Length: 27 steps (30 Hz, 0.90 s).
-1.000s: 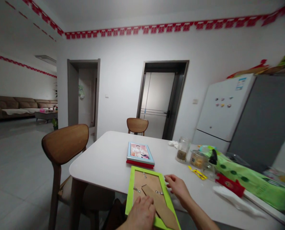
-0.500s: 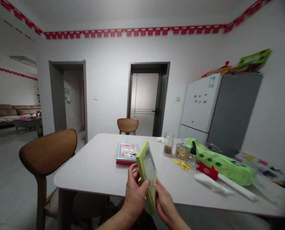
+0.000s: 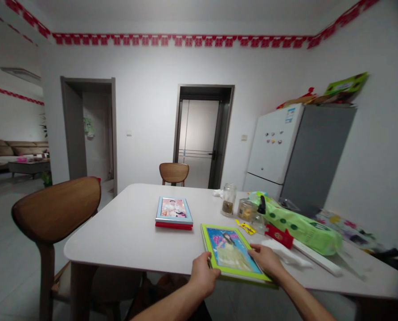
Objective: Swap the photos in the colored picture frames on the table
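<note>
A lime-green picture frame (image 3: pixel 234 254) is held face up at the table's near edge, its photo showing a figure in a pale yellow dress against blue. My left hand (image 3: pixel 204 273) grips its left side near the lower corner, thumb on top. On the opposite side, my right hand (image 3: pixel 267 262) is closed around the edge. Left of it, a light-blue picture frame (image 3: pixel 174 210) with a photo lies on top of a red frame-like object (image 3: pixel 174 226) on the table. Whether the green frame touches the tabletop I cannot tell.
On the right of the white table (image 3: pixel 125 240) stand a glass jar (image 3: pixel 228 200), a round container (image 3: pixel 247 209), a green tissue package (image 3: pixel 302 229) and a red packet (image 3: pixel 279 235). A wooden chair (image 3: pixel 58 211) is at the left, another chair (image 3: pixel 174 173) behind the table.
The green frame has turned from nearly edge-on to face up, with its photo now visible, and moved right. My hands have moved apart to its two sides. The view has shifted slightly.
</note>
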Each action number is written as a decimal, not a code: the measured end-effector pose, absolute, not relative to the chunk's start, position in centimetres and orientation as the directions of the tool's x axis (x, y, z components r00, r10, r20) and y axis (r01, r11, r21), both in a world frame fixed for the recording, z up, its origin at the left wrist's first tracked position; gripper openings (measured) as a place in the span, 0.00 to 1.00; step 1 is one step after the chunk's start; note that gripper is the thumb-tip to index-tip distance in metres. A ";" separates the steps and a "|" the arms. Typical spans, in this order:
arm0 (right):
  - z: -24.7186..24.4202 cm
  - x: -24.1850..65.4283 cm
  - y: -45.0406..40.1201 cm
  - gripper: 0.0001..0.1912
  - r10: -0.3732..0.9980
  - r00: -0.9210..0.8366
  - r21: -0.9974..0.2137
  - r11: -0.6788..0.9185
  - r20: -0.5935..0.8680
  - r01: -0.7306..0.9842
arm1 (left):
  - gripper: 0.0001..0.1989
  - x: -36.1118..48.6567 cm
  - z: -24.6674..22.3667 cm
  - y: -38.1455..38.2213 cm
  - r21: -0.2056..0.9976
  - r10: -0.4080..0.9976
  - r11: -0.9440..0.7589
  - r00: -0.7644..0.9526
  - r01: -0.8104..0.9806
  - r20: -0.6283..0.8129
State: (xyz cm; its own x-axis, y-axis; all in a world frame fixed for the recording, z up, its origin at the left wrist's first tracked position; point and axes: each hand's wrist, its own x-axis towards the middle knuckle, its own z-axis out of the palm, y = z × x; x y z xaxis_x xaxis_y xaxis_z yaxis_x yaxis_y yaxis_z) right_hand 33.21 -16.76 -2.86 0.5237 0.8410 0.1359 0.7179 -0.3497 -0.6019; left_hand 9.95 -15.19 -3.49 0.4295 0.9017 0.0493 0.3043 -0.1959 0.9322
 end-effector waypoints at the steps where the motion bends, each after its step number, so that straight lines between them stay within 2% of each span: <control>1: -2.9 33.5 -16.5 0.17 0.839 0.527 -0.579 -0.365 0.134 0.729 | 0.23 10.1 -3.3 -15.1 0.917 0.901 -0.216 0.429 0.336 0.055; 6: -2.8 34.1 -16.0 0.19 0.836 0.528 -0.445 -0.419 0.151 0.791 | 0.26 9.5 -2.5 -14.7 0.857 0.882 -0.316 0.459 0.408 0.107; 10: -2.0 32.1 -15.3 0.20 0.842 0.494 -0.337 -0.411 0.215 0.847 | 0.28 7.4 -2.6 -13.7 0.856 0.884 -0.316 0.455 0.408 0.110; 12: -1.4 29.6 -14.2 0.20 0.864 0.418 -0.291 -0.339 0.279 0.895 | 0.28 5.9 -2.7 -12.5 0.871 0.906 -0.281 0.411 0.403 0.102; 15: -0.6 24.0 -11.3 0.19 0.917 0.205 -0.230 -0.130 0.341 0.964 | 0.26 3.5 -2.8 -10.3 0.906 0.945 -0.209 0.313 0.367 0.091; 17: -0.2 20.1 -8.9 0.20 0.932 0.062 -0.190 0.007 0.356 0.982 | 0.24 2.0 -3.1 -8.8 0.934 0.967 -0.157 0.240 0.320 0.080; 20: 0.2 15.4 -5.6 0.22 0.928 -0.055 -0.141 0.114 0.370 0.983 | 0.21 0.0 -3.5 -7.2 0.973 0.989 -0.064 0.144 0.221 0.032; 24: 0.5 12.6 -3.3 0.24 0.924 -0.098 -0.091 0.141 0.370 0.986 | 0.19 -1.5 -4.1 -6.1 0.997 0.994 0.072 0.074 0.036 -0.074; 27: 0.6 12.1 -3.4 0.17 0.926 -0.126 -0.062 0.158 0.357 0.985 | 0.19 -1.9 -4.3 -5.9 0.976 0.984 0.166 0.081 -0.140 -0.156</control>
